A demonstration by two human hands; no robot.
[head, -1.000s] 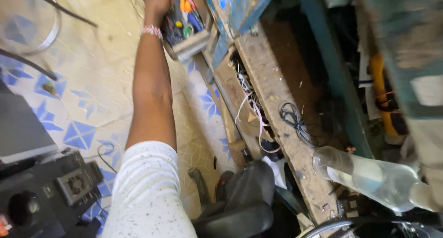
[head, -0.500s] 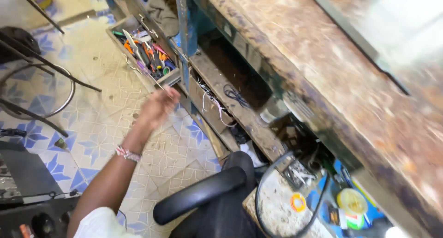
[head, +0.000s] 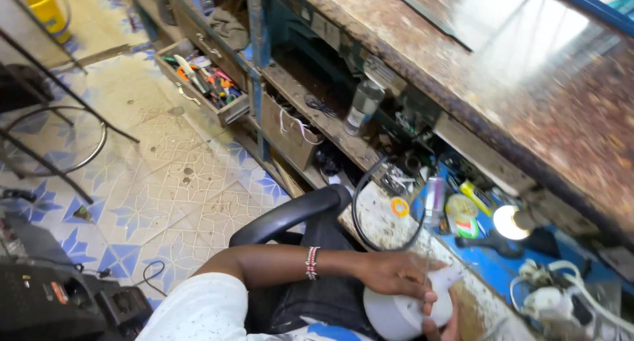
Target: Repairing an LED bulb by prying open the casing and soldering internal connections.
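The white rounded object (head: 406, 311) lies at about 5 o'clock in the view, in the person's lap, just beside the edge of the speckled lower tabletop (head: 383, 225). Its long axis seems to run from 7 o'clock to 1 o'clock, with the narrower end pointing toward 1 o'clock; the lower part is cut by the frame, so I cannot tell its full shape.

The left hand (head: 396, 275) lies over the top of the object with the fingers wrapped on it, so this grip is closed on the object. The right hand (head: 441, 321) shows only as some fingers under the object at the bottom edge; they touch it, but whether this grip is closed I cannot tell. One beaded bracelet (head: 312, 262) is on the left wrist.

At 3 o'clock one lamp (head: 507, 222) is glowing above a blue surface (head: 528, 262). One black cable loop (head: 386, 205) stands near the centre. One black chair armrest (head: 290, 215) curves at 7 o'clock from the centre. At 11 o'clock one open drawer (head: 205, 83) holds many small tools. One yellow bucket (head: 46, 4) is at the far 10 o'clock corner.

The floor (head: 165, 176) has pale tiles with blue star patterns. A worn brown upper tabletop (head: 528, 83) fills 1 to 2 o'clock.
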